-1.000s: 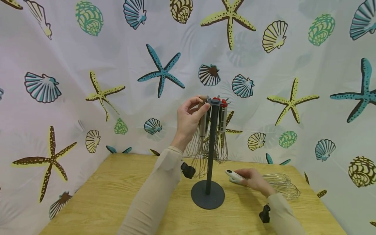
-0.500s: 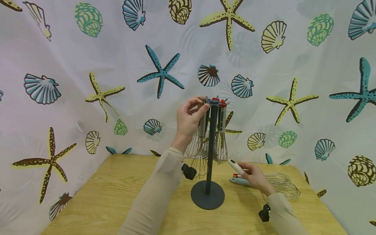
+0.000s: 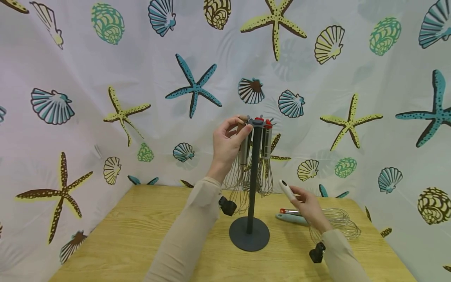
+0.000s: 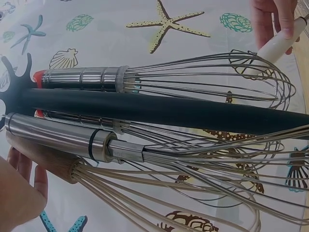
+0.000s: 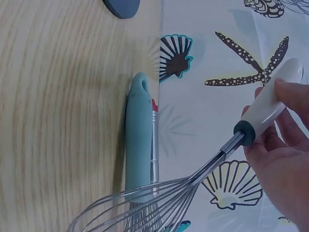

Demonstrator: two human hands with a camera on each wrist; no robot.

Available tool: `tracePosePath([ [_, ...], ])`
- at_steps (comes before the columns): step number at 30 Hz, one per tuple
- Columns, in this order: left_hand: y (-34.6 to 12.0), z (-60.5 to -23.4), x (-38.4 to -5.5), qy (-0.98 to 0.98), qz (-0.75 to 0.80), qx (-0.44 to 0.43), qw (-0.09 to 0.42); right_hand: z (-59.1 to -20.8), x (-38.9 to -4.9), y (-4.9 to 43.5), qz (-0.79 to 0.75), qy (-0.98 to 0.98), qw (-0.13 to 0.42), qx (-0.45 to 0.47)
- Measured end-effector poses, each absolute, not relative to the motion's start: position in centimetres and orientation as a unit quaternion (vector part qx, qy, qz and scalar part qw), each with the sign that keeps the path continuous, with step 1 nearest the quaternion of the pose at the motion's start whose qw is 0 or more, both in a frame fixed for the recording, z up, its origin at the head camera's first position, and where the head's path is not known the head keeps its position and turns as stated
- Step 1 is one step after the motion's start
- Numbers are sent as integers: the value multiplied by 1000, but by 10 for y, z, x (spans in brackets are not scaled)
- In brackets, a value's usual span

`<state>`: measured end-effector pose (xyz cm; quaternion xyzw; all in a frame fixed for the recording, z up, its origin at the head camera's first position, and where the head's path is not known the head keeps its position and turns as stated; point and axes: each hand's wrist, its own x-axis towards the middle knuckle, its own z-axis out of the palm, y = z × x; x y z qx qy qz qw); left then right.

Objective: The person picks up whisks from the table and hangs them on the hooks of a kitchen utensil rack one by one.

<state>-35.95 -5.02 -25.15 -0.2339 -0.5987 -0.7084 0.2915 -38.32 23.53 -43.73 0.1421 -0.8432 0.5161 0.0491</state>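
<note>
A dark grey whisk stand (image 3: 253,172) rises from a round base (image 3: 249,239), with several whisks hanging from its hooked top. My left hand (image 3: 225,139) is up at that top, thumb and fingers gripping the upper end of a wooden-handled whisk (image 4: 53,157). Beside it hangs a steel-handled whisk (image 4: 58,135); a red-tipped steel whisk (image 3: 267,143) is on the stand's right side. My right hand (image 3: 309,209) holds a white-handled whisk (image 5: 270,104) by its handle, tilted up above the table, wires pointing down.
On the wooden table (image 3: 141,231), right of the stand, lie a teal-handled whisk (image 5: 138,135) and a red-tipped steel-handled whisk (image 5: 154,145), side by side. A curtain (image 3: 218,43) printed with shells and starfish hangs behind the table and along its sides.
My right hand has lifted the white-handled whisk off the others, its handle end tipping upward, which uncovers the teal and red-tipped handles. My left hand stays at the stand's top.
</note>
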Motion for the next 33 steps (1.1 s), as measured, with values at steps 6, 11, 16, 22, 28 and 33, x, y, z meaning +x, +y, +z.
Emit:
tracePosePath([
  [6,-48,-251,-360,-601,-704,-228,304,-429,-381,233,522,-838,71,139],
  [11,-46,-251,-359,-598,-704,-228,308,-421,-381,231,532,-828,94,148],
  [16,-46,-251,-359,-591,-711,-227,306,-410,-380,225,547,-816,103,154],
  [22,-45,-250,-359,-594,-717,-216,296,-394,-378,218,563,-803,118,157],
  [28,-50,-250,-359,-592,-719,-227,285,-381,-375,207,565,-795,126,178],
  [33,-56,-249,-362,-600,-708,-253,274,-372,-373,201,573,-792,128,169],
])
